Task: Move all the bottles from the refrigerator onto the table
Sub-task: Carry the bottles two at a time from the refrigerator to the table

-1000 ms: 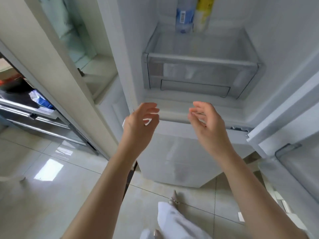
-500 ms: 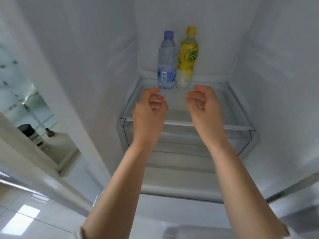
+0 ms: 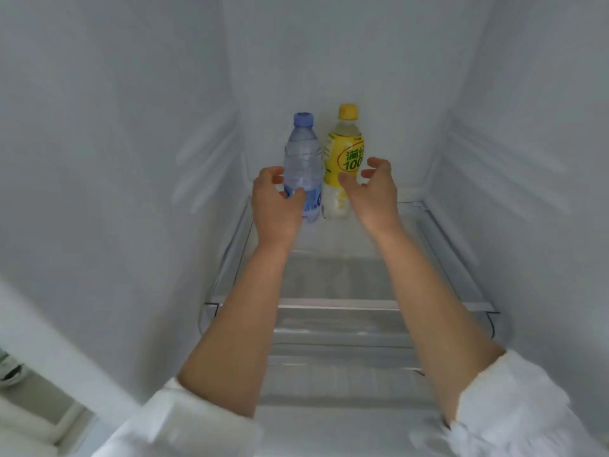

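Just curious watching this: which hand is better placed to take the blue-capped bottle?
The left hand: its fingers already curl around the blue-capped bottle, while the right hand sits open by the yellow bottle.

A: What's in the fridge [image 3: 329,77]?
B: Two capped bottles, upright, side by side at the back of the glass shelf [image 3: 333,245].
A: Which?
B: Left, a clear water bottle [image 3: 304,159], blue cap and label. Right, touching it, a yellow bottle [image 3: 342,159] marked "100".
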### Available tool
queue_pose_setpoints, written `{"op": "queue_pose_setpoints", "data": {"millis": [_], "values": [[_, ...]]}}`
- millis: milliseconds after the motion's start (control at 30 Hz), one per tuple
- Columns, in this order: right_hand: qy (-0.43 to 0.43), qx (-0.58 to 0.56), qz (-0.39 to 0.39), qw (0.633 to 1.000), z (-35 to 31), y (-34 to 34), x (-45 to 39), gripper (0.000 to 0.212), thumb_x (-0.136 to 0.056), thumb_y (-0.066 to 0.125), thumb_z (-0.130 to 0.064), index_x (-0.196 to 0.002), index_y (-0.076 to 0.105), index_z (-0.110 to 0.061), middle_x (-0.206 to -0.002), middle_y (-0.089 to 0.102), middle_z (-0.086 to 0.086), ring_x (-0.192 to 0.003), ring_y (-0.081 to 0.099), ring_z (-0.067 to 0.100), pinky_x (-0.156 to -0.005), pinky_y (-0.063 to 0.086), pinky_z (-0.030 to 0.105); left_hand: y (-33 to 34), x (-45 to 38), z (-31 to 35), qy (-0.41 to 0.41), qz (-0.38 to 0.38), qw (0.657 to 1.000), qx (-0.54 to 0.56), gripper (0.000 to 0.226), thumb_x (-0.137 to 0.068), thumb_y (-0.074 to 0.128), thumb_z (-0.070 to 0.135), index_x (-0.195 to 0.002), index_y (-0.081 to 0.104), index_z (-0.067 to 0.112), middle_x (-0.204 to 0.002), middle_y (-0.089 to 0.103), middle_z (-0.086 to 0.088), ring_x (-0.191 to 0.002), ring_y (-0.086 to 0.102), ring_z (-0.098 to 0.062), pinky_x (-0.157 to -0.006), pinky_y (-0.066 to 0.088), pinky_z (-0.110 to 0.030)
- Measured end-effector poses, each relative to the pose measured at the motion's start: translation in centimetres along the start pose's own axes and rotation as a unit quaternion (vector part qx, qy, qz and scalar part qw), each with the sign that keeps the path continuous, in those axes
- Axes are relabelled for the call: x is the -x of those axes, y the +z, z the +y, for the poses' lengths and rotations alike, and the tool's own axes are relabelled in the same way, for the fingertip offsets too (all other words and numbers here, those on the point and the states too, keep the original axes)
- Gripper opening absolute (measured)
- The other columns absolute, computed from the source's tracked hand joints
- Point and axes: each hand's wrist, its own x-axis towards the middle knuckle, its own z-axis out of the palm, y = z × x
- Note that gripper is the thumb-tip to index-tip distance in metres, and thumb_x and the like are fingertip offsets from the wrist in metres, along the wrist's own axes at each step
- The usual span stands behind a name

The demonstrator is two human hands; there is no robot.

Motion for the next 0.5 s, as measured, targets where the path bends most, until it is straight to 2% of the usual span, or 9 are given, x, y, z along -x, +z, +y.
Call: {"op": "queue_pose_setpoints", "data": {"millis": [67, 133, 200, 333, 433, 500], "values": [[0.014, -0.004, -0.015, 1.000, 0.2, 0.8, -0.9, 0.067, -0.084, 0.070, -0.023, -0.137, 0.036, -0.003, -0.129, 0.054, 0.015, -0.117, 0.055, 0.025, -0.089, 0.042, 0.026, 1.0, -0.6, -0.9, -0.012, -0.013, 1.000, -0.007, 0.045, -0.080, 0.070, 0.011, -0.121, 0.053, 0.010, -0.121, 0.058, -0.010, -0.101, 0.062, -0.027, -0.086, 0.051, -0.034], [0.022, -0.012, -0.027, 0.999, 0.6, 1.6, -1.7, 0.064, -0.081, 0.073, -0.022, -0.132, 0.039, -0.004, -0.123, 0.058, 0.010, -0.111, 0.059, 0.021, -0.084, 0.044, 0.025, 1.6, -1.2, -1.5, -0.017, -0.024, 1.000, 0.003, 0.046, -0.081, 0.072, 0.015, -0.121, 0.052, 0.011, -0.120, 0.058, -0.008, -0.102, 0.062, -0.026, -0.087, 0.052, -0.037], [0.036, -0.027, -0.042, 0.998, 1.0, 2.1, -2.4, 0.063, -0.079, 0.075, -0.021, -0.129, 0.041, -0.006, -0.118, 0.060, 0.006, -0.106, 0.059, 0.018, -0.084, 0.045, 0.026, 2.1, -1.9, -1.8, -0.023, -0.030, 0.999, 0.017, 0.044, -0.080, 0.073, 0.018, -0.118, 0.052, 0.012, -0.116, 0.060, -0.006, -0.099, 0.062, -0.021, -0.083, 0.051, -0.033], [0.060, -0.044, -0.050, 0.996, 1.8, 2.6, -4.0, 0.061, -0.073, 0.080, -0.022, -0.122, 0.047, -0.008, -0.121, 0.062, 0.008, -0.109, 0.061, 0.024, -0.094, 0.050, 0.042, 2.9, -2.8, -2.0, -0.029, -0.051, 0.997, 0.041, 0.052, -0.075, 0.079, 0.022, -0.118, 0.049, 0.015, -0.114, 0.061, -0.003, -0.099, 0.061, -0.017, -0.078, 0.050, -0.026], [0.070, -0.060, -0.061, 0.994, 2.1, 2.6, -4.6, 0.062, -0.072, 0.081, -0.017, -0.123, 0.048, -0.007, -0.122, 0.062, 0.009, -0.105, 0.061, 0.022, -0.090, 0.051, 0.037, 3.2, -3.1, -2.2, -0.026, -0.075, 0.996, 0.049, 0.056, -0.075, 0.079, 0.018, -0.119, 0.044, 0.021, -0.111, 0.060, 0.002, -0.093, 0.060, -0.013, -0.068, 0.045, -0.012], [0.069, -0.076, -0.072, 0.992, 2.2, 2.5, -4.7, 0.066, -0.072, 0.082, -0.015, -0.127, 0.046, -0.005, -0.120, 0.060, 0.006, -0.101, 0.060, 0.017, -0.085, 0.049, 0.031, 3.5, -3.2, -2.4, -0.031, -0.097, 0.994, 0.047, 0.062, -0.072, 0.077, 0.016, -0.120, 0.040, 0.025, -0.109, 0.062, -0.001, -0.089, 0.062, -0.016, -0.067, 0.049, -0.020]]}}
